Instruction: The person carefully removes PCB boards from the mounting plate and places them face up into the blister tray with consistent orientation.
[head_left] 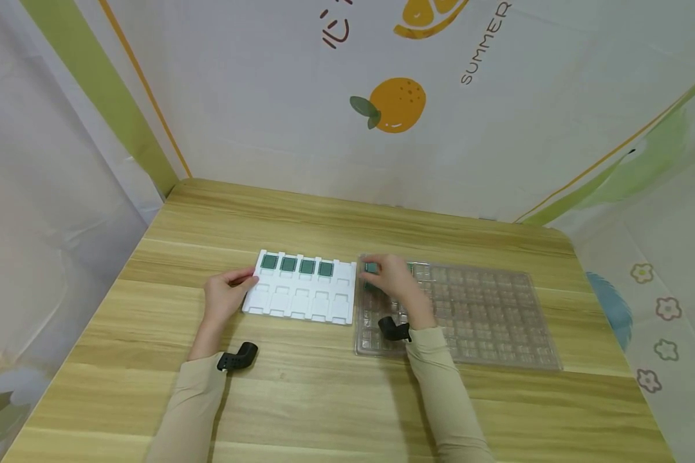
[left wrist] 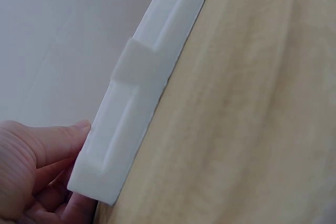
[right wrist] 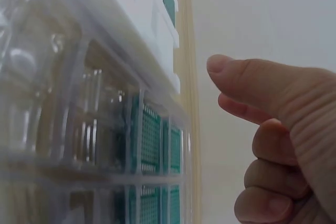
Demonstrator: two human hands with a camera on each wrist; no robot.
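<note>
In the head view, a white plastic tray with two rows of pockets lies on the table, with several green square chips in its far row. My left hand holds the tray's left edge; in the left wrist view the thumb presses against its side. To the right lies a clear plastic tray with many small compartments. Over its far left corner is my right hand, fingers bent and thumb near the forefinger, nothing visible between them. Beside that hand, green chips stand in the clear tray's compartments.
Both trays lie side by side on a wood-grain table. Behind it hangs a white curtain with orange-fruit prints. A black camera mount is strapped to the left wrist, and another to the right.
</note>
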